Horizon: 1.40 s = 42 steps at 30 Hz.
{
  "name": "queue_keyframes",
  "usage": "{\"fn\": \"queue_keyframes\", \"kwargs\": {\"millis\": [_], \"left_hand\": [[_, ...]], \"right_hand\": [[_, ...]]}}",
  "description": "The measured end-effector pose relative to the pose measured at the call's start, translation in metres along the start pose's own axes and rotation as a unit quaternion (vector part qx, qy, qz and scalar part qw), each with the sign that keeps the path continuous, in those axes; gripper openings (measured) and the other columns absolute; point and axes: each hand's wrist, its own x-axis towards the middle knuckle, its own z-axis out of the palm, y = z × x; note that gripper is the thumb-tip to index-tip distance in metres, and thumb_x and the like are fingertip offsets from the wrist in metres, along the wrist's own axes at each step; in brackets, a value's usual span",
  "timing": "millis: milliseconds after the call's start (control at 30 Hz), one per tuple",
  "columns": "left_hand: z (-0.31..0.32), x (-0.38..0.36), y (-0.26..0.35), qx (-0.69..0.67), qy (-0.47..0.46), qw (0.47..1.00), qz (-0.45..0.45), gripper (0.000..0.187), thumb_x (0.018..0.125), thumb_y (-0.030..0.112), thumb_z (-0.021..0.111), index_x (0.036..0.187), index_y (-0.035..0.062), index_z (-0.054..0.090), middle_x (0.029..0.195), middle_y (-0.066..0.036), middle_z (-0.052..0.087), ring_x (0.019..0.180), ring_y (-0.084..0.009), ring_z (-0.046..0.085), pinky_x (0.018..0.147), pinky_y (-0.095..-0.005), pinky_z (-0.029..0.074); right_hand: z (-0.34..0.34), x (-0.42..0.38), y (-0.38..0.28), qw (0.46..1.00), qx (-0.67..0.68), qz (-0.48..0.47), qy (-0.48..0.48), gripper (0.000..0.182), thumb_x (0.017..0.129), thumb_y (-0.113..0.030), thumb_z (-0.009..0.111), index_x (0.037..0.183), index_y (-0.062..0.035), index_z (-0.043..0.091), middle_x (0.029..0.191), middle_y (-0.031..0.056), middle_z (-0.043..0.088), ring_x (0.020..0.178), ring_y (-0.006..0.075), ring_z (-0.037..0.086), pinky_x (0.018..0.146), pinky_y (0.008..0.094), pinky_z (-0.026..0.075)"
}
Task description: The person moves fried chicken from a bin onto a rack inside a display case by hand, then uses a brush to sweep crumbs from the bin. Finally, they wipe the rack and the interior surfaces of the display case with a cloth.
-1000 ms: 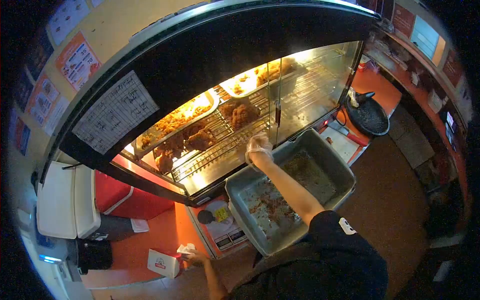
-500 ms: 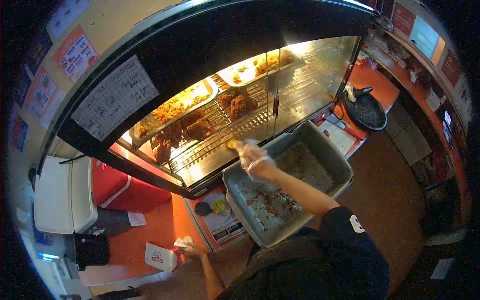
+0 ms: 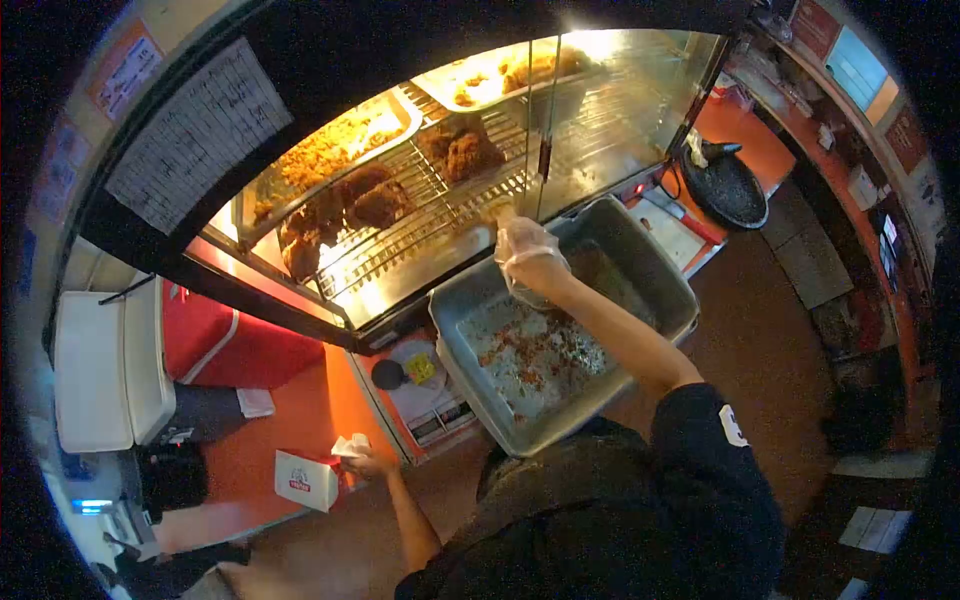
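My right hand [image 3: 535, 262], in a clear plastic glove, is over the grey tub [image 3: 470, 385] by the cabinet opening. Its fingers are closed and point at the wire rack [image 3: 375, 262]; a small, blurred yellowish thing is at their tips. Dark fried pieces [image 3: 380, 203] lie on the rack, with trays of lighter fried food [image 3: 335, 145] behind. Brown crumbs [image 3: 530, 365] cover part of the tub's bottom. Low on the left, my left hand [image 3: 368, 461] is closed on crumpled white paper [image 3: 350, 445], beside a white and red box [image 3: 306, 481].
On the orange counter [image 3: 290, 430] stands a red cooler [image 3: 240, 345]. A scale [image 3: 425, 385] sits beside the tub. At the right are a black bowl [image 3: 735, 190] and a red-handled tool [image 3: 703, 228]. A blurred person [image 3: 180, 570] is at the lower left.
My right hand has moved up and to the right along the rack's front edge. The whole view has shifted a little. More of the person at the lower left shows.
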Motion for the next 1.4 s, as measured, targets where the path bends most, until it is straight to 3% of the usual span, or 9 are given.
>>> {"fn": "queue_keyframes", "kwargs": {"millis": [100, 200, 367, 433, 767, 967, 1033, 1200, 1400], "left_hand": [[0.002, -0.003, -0.002, -0.039, 0.049, 0.998, 0.026, 0.051, 0.085, 0.03, 0.049, 0.115, -0.0117, 0.046, 0.106, -0.029, 0.053, 0.097, -0.0445, 0.051, 0.087, -0.0508, 0.04], [-0.002, -0.002, 0.001, -0.009, 0.067, 0.996, 0.063, 0.049, 0.085, 0.028, 0.05, 0.113, -0.0114, 0.046, 0.105, -0.029, 0.053, 0.097, -0.0445, 0.05, 0.088, -0.0504, 0.04], [-0.017, -0.001, 0.022, -0.042, 0.066, 0.995, 0.054, 0.038, 0.087, 0.024, 0.046, 0.098, -0.0127, 0.051, 0.095, -0.031, 0.05, 0.09, -0.046, 0.048, 0.078, -0.0515, 0.039], [-0.009, 0.0, 0.015, -0.069, 0.067, 0.994, 0.043, 0.039, 0.087, 0.024, 0.047, 0.099, -0.0128, 0.052, 0.095, -0.031, 0.051, 0.091, -0.0461, 0.048, 0.079, -0.0519, 0.039], [-0.035, 0.008, 0.013, -0.386, 0.0, 0.906, -0.174, 0.025, 0.084, 0.011, 0.055, 0.101, -0.0064, 0.056, 0.093, -0.011, 0.06, 0.087, -0.0245, 0.057, 0.078, -0.0414, 0.045], [-0.072, 0.03, 0.101, -0.35, 0.022, 0.927, 0.13, 0.02, 0.08, 0.015, 0.059, 0.091, -0.0028, 0.06, 0.095, -0.01, 0.061, 0.09, -0.0217, 0.057, 0.08, -0.0376, 0.043], [-0.14, 0.034, 0.251, -0.444, -0.092, 0.864, 0.22, 0.018, 0.077, 0.016, 0.062, 0.083, -0.0004, 0.062, 0.096, -0.01, 0.061, 0.092, -0.0208, 0.056, 0.082, -0.036, 0.042], [-0.152, -0.003, 0.46, -0.365, -0.272, 0.679, 0.576, 0.023, 0.073, 0.026, 0.068, 0.069, 0.0033, 0.063, 0.108, -0.01, 0.06, 0.102, -0.0278, 0.055, 0.09, -0.0393, 0.041], [-0.128, -0.116, 0.653, -0.213, -0.274, 0.484, 0.803, 0.033, 0.079, 0.033, 0.061, 0.089, 0.003, 0.069, 0.131, -0.007, 0.048, 0.123, -0.0245, 0.042, 0.104, -0.0416, 0.031]], "right_hand": [[-0.023, 0.008, -0.02, 0.98, 0.008, -0.158, 0.12, 0.01, 0.071, -0.012, 0.059, 0.08, -0.0088, 0.064, 0.089, 0.0066, 0.06, 0.084, 0.0245, 0.056, 0.075, 0.0392, 0.046], [-0.001, 0.013, 0.007, 0.929, -0.346, -0.108, -0.081, 0.009, 0.072, -0.014, 0.058, 0.078, -0.0103, 0.064, 0.087, 0.0056, 0.06, 0.084, 0.0253, 0.056, 0.074, 0.0406, 0.046], [-0.039, 0.015, -0.008, 0.983, 0.021, -0.141, 0.112, 0.01, 0.076, -0.018, 0.061, 0.074, -0.0085, 0.062, 0.079, 0.0063, 0.058, 0.075, 0.0236, 0.057, 0.066, 0.0374, 0.047], [-0.014, 0.013, -0.008, 0.984, 0.117, 0.105, 0.087, 0.009, 0.076, -0.016, 0.061, 0.072, -0.0087, 0.06, 0.078, 0.0069, 0.058, 0.072, 0.0246, 0.058, 0.064, 0.0376, 0.048], [-0.042, -0.025, -0.001, 0.984, 0.063, 0.168, -0.003, 0.035, 0.082, -0.01, 0.053, 0.117, -0.0082, 0.049, 0.102, 0.015, 0.059, 0.089, 0.0331, 0.06, 0.073, 0.041, 0.049], [-0.067, -0.134, 0.051, 0.988, 0.056, 0.14, -0.042, 0.039, 0.086, -0.012, 0.05, 0.124, -0.008, 0.053, 0.116, 0.0148, 0.06, 0.099, 0.0312, 0.059, 0.086, 0.0356, 0.046], [-0.089, -0.156, 0.052, 0.999, 0.005, 0.042, -0.034, 0.039, 0.086, -0.012, 0.052, 0.125, -0.0053, 0.052, 0.114, 0.0139, 0.061, 0.095, 0.0268, 0.06, 0.081, 0.036, 0.047], [-0.122, -0.16, 0.034, 0.795, 0.43, 0.41, -0.121, 0.026, 0.086, -0.011, 0.052, 0.11, -0.0068, 0.062, 0.101, 0.0131, 0.065, 0.078, 0.0277, 0.062, 0.063, 0.0404, 0.052], [-0.108, -0.211, 0.034, 0.903, 0.329, 0.274, 0.0, 0.024, 0.086, -0.011, 0.053, 0.107, -0.0073, 0.062, 0.099, 0.0114, 0.065, 0.075, 0.026, 0.063, 0.058, 0.0393, 0.052]]}}
